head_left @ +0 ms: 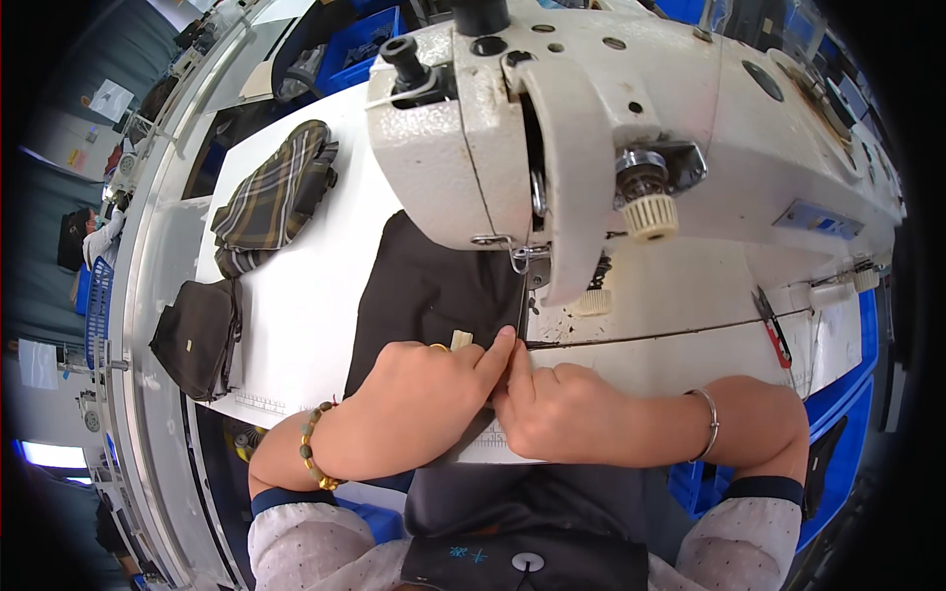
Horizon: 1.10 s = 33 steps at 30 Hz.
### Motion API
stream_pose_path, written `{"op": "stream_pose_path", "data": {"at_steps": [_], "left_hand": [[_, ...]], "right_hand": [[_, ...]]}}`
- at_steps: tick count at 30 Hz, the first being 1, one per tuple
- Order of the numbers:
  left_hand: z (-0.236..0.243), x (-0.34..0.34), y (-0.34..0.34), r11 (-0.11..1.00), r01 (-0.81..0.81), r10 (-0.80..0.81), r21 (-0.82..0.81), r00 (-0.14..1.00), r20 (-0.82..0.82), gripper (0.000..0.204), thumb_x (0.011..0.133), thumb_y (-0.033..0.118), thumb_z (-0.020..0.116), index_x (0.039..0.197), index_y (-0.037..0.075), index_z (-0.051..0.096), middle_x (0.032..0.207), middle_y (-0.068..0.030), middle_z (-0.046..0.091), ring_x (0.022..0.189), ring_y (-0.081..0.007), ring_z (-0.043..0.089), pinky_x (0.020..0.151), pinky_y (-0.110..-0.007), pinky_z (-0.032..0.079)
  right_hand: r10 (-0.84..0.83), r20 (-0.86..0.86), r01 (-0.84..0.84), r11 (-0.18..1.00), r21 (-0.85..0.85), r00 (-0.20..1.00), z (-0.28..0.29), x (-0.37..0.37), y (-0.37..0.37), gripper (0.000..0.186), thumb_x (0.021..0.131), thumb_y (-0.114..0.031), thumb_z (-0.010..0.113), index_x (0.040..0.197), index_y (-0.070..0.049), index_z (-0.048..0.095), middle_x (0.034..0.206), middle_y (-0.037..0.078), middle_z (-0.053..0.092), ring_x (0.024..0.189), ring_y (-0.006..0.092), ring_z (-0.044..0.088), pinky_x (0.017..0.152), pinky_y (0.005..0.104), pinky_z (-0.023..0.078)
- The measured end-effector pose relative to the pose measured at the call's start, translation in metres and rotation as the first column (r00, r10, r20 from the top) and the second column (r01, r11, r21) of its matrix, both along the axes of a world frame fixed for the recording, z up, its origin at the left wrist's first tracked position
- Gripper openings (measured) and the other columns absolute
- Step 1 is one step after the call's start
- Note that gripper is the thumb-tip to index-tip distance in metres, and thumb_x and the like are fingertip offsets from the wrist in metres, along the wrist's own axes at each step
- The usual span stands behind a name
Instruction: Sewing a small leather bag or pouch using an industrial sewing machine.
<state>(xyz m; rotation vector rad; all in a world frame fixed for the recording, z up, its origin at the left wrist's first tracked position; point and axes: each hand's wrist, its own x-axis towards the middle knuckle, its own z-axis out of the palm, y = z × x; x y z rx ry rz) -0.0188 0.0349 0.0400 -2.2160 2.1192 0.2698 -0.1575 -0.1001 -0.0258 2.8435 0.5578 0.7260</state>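
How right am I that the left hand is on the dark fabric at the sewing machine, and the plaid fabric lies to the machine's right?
One slip: the head view shows the plaid fabric to the left of the sewing machine. The left hand is on the dark fabric, as you say.

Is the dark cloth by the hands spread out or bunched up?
Spread out: the dark cloth lies broad and mostly flat on the white table. Whether it's doubled, I can't tell.

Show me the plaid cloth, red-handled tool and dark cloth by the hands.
Plaid cloth (278,192), head view: middle of its bundle.
Red-handled tool (777,338), head view: its handle.
Dark cloth (419,291), head view: its visible middle.
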Motion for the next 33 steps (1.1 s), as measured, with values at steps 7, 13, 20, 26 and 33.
{"op": "stream_pose_path", "data": {"at_steps": [7,13,20,26,33], "left_hand": [[0.0,-0.001,-0.006,0.997,0.067,-0.062,0.046,0.993,-0.104,0.059,0.078,0.008,0.059,0.134,-0.012,0.054,0.064,-0.0086,0.062,0.049,-0.023,0.06,0.045,-0.034,0.046],[-0.004,-0.002,-0.009,0.999,0.05,-0.05,0.006,0.995,-0.09,0.058,0.077,0.008,0.061,0.131,-0.013,0.055,0.057,-0.0102,0.059,0.045,-0.024,0.059,0.044,-0.035,0.046],[-0.018,0.012,-0.025,0.986,-0.025,0.006,-0.163,0.993,-0.117,0.055,0.08,0.012,0.064,0.13,-0.01,0.056,0.056,-0.0123,0.059,0.048,-0.0266,0.062,0.044,-0.036,0.047],[-0.006,0.015,-0.014,0.995,-0.048,0.025,-0.084,0.968,-0.252,0.049,0.082,0.012,0.065,0.128,-0.004,0.061,0.066,-0.0115,0.065,0.058,-0.0303,0.066,0.051,-0.039,0.051],[-0.004,0.004,-0.007,0.995,-0.077,0.054,-0.065,0.952,-0.3,0.045,0.079,0.01,0.068,0.124,0.005,0.067,0.08,-0.0065,0.069,0.066,-0.0271,0.067,0.055,-0.038,0.05]], "right_hand": [[-0.025,-0.02,0.024,1.0,-0.016,0.999,0.008,-0.011,0.012,0.022,0.068,-0.015,0.062,0.076,0.003,0.07,0.089,0.035,0.07,0.045,0.0122,0.053,0.04,0.0236,0.037],[-0.032,0.002,0.032,0.999,-0.016,0.999,0.002,-0.009,0.011,0.022,0.068,-0.014,0.063,0.079,0.003,0.07,0.088,0.034,0.07,0.044,0.0118,0.05,0.039,0.0242,0.035],[-0.062,0.018,0.062,0.998,-0.001,0.998,-0.004,0.001,0.0,0.019,0.069,-0.011,0.064,0.081,0.003,0.068,0.091,0.034,0.07,0.045,0.0126,0.052,0.04,0.0258,0.039],[-0.033,-0.014,0.033,0.999,0.007,0.999,-0.003,0.004,-0.006,0.023,0.067,-0.014,0.063,0.081,0.004,0.069,0.089,0.033,0.071,0.047,0.0134,0.055,0.04,0.0254,0.04],[0.038,0.03,-0.036,0.999,-0.039,0.999,0.002,-0.009,0.009,0.018,0.067,-0.013,0.063,0.073,0.003,0.068,0.082,0.032,0.07,0.044,0.0112,0.052,0.039,0.0231,0.035]]}}
